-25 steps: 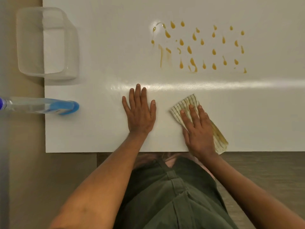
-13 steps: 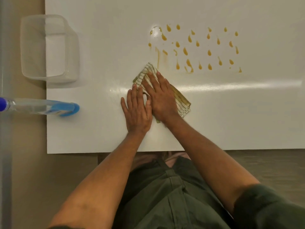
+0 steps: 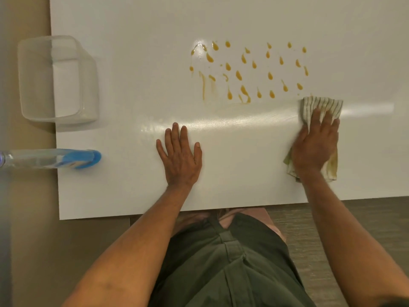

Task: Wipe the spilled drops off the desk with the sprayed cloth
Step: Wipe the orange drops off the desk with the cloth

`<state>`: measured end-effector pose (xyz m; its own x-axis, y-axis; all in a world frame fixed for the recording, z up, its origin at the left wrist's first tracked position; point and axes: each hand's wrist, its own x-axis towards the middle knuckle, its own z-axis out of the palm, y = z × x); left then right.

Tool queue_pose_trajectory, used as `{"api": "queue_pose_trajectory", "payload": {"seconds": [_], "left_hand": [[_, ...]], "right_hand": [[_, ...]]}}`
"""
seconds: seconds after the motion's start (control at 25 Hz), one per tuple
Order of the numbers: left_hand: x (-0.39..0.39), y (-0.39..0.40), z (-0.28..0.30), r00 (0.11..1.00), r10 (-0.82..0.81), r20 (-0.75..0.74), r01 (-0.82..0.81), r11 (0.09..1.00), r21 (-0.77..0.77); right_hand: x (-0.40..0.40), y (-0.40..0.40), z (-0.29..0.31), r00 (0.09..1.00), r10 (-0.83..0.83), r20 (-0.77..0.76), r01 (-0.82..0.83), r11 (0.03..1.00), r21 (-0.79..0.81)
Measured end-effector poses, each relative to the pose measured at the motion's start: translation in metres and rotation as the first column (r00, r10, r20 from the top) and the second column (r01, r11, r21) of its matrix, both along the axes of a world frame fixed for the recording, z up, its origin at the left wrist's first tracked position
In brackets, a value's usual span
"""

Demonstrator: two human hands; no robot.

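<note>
Several amber drops (image 3: 247, 72) and a few smeared streaks dot the white desk (image 3: 132, 63) in its far middle. My right hand (image 3: 315, 145) presses flat on a striped, stained cloth (image 3: 321, 105) at the right, just below the lower right corner of the drops. The cloth's far edge touches the nearest drops' row. My left hand (image 3: 180, 155) lies flat, fingers spread, on the desk near the front middle, holding nothing. A wet sheen runs across the desk between the two hands.
A clear plastic tub (image 3: 57, 80) hangs over the desk's left edge. A spray bottle with a blue base (image 3: 55, 159) lies on its side at the left edge. The desk's front edge runs just before my body.
My right hand has swept the cloth from the middle, beside my left hand, far to the right along the bottom of the drops. The left hand has stayed put.
</note>
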<state>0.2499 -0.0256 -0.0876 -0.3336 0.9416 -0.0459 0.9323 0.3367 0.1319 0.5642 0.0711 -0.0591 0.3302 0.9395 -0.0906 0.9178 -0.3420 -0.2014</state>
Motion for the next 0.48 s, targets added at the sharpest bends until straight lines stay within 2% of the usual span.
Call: {"api": "queue_pose_trajectory", "payload": {"seconds": [0.04, 0.08, 0.12, 0.2, 0.24, 0.32, 0.44, 0.48], "left_hand": [[0.0, -0.001, 0.001, 1.0, 0.0, 0.004, 0.0, 1.0, 0.001], [0.0, -0.001, 0.001, 1.0, -0.001, 0.004, 0.001, 1.0, 0.005], [0.001, -0.001, 0.001, 1.0, -0.002, -0.001, 0.002, 1.0, 0.008], [0.001, 0.0, 0.002, 1.0, 0.004, 0.002, -0.004, 1.0, 0.003], [0.001, 0.0, 0.002, 1.0, 0.006, 0.007, -0.006, 1.0, -0.004], [0.0, 0.0, 0.003, 1.0, 0.004, 0.023, -0.004, 1.0, -0.017], [0.0, 0.0, 0.006, 1.0, 0.003, 0.031, -0.002, 1.0, -0.015], [0.0, 0.0, 0.006, 1.0, 0.006, 0.022, -0.006, 1.0, -0.009]], "right_hand": [[-0.019, -0.008, 0.002, 0.994, -0.107, -0.005, 0.107, 0.994, -0.019], [-0.043, -0.02, 0.004, 0.99, -0.143, 0.002, 0.143, 0.989, -0.042], [-0.071, -0.034, 0.005, 0.994, -0.103, 0.023, 0.105, 0.992, -0.064], [-0.128, -0.061, 0.003, 0.988, 0.151, 0.016, -0.149, 0.984, -0.095], [-0.151, -0.07, 0.002, 0.947, 0.319, -0.025, -0.32, 0.943, -0.094], [-0.175, -0.075, -0.002, 0.802, 0.59, -0.094, -0.595, 0.803, -0.035], [-0.144, -0.061, -0.009, 0.559, 0.822, -0.113, -0.824, 0.565, 0.031], [-0.12, -0.056, -0.011, 0.514, 0.85, -0.11, -0.854, 0.519, 0.023]]}}
